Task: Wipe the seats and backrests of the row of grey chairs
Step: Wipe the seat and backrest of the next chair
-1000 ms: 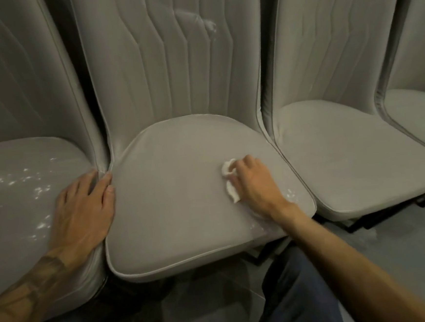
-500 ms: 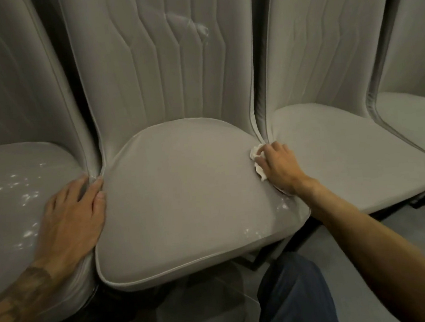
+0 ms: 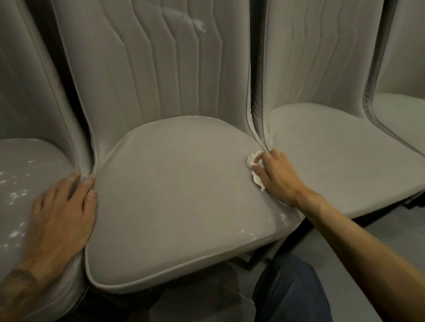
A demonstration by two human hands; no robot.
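Note:
A row of grey upholstered chairs fills the view. The middle chair's seat (image 3: 173, 189) is in front of me, its backrest (image 3: 163, 63) carrying a white smear near the top. My right hand (image 3: 276, 178) grips a crumpled white wipe (image 3: 255, 167) at the seat's right edge, by the gap to the neighbouring chair. My left hand (image 3: 60, 216) rests flat on the left chair's seat (image 3: 8, 192), fingertips at the gap beside the middle seat. White specks dot the left seat and the middle seat's front right corner (image 3: 247, 231).
A third chair's seat (image 3: 346, 160) lies to the right, with a fourth (image 3: 411, 119) at the far right edge. Dark chair legs and grey floor (image 3: 402, 232) show below. My knee in blue trousers (image 3: 288, 294) is close to the seat's front.
My right hand slid the wipe from the seat's middle-right to its right edge by the gap. My left hand stayed on the left seat. The view shifted slightly.

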